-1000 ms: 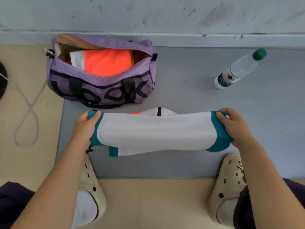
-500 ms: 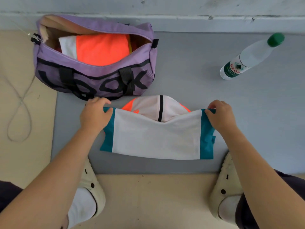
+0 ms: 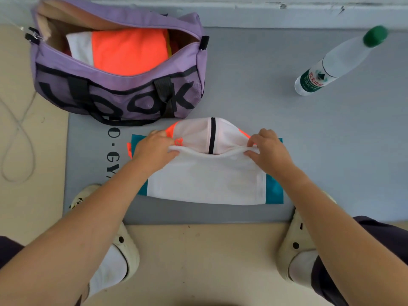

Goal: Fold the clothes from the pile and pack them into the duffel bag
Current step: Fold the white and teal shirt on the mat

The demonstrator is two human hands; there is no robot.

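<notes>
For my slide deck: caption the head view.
Both hands, left and right, pinch a white-and-teal garment on a grey mat before an open purple duffel bag.

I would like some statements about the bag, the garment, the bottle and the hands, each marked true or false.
1. The bag is open, with orange cloth inside. True.
2. The bottle has a red cap. False: the cap is green.
3. Both the left hand and the right hand pinch the garment. True.
4. The garment lies inside the bag. False: it lies on the grey mat.
5. The bottle is left of the bag. False: it is right of it.
</notes>
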